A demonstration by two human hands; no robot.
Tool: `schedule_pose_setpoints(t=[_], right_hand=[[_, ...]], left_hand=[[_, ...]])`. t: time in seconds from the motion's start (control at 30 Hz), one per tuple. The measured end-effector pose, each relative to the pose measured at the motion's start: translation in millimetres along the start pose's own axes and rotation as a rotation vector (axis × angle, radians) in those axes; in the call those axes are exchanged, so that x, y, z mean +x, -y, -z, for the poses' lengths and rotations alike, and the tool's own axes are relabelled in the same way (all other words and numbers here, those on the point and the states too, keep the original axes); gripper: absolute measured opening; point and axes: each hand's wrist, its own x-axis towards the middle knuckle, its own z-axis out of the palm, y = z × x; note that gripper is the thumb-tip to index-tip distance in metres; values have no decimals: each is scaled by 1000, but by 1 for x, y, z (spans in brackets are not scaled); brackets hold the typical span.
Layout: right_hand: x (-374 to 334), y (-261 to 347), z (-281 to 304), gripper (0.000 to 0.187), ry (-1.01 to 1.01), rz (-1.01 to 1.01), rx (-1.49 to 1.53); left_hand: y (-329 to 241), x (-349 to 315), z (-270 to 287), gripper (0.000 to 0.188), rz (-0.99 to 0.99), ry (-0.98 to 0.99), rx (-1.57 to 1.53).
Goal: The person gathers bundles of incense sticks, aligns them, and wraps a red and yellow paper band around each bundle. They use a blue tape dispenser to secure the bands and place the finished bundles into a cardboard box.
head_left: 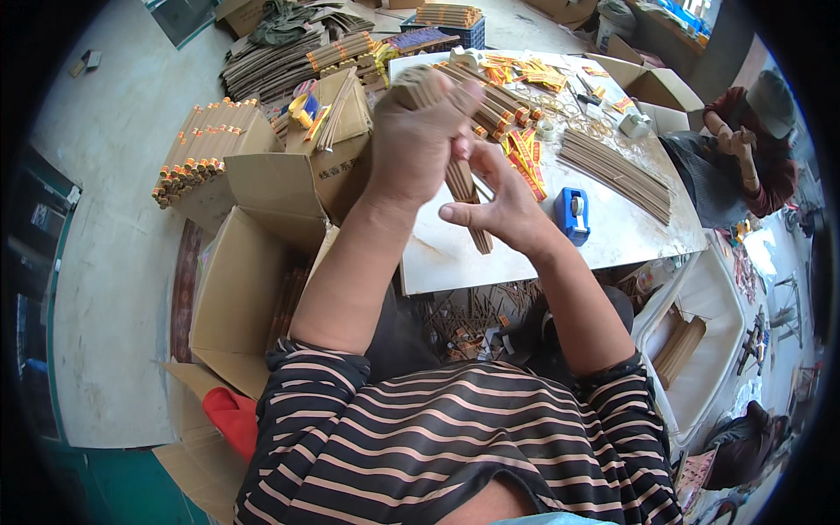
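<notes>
My left hand (409, 144) is wrapped tightly round the upper part of a bundle of thin brown incense sticks (462, 191), which slants down over the near edge of the white table (437, 254). Blur softens the left hand and the bundle's top. Beside the lower half of the bundle is my right hand (507, 203), its thumb stretched out and its fingers apart, the fingertips close to the left hand. Whether those fingertips touch the sticks is partly hidden. A blue tape dispenser (573, 216) stands right of my right hand, near red-and-yellow paper labels (528, 162).
Loose incense sticks (617, 173) lie at the table's right; labelled bundles (499, 109) lie farther back. Open cardboard boxes (241, 289) crowd my left, below a stack of labelled bundles (210, 140). Another person (744, 144) sits at right. A white tub (700, 350) holds sticks.
</notes>
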Motion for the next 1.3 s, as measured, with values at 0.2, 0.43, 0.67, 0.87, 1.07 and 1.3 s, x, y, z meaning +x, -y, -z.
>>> schedule_pose_setpoints(t=[0.2,0.43,0.67,0.87,1.07,1.3], right_hand=[[-8,1,-12,35,29,-258,-108],[-14,-5,-27,27,-150,-241,-85],[-14,-57,-28,19,-290,-122,-108],[-9,-57,-25,16,-235,-185,-21],[-11,-66,-26,17,-189,-172,13],[-7,-75,-26,19,-190,-185,117]], left_hand=[[3,-7,-4,20,74,-75,-267],[-7,-8,-14,22,77,-59,-6],[35,-3,-11,21,116,-133,98],[37,0,-10,22,122,-80,96],[36,-4,-15,21,93,-94,199],[41,-1,-12,20,121,-104,190]])
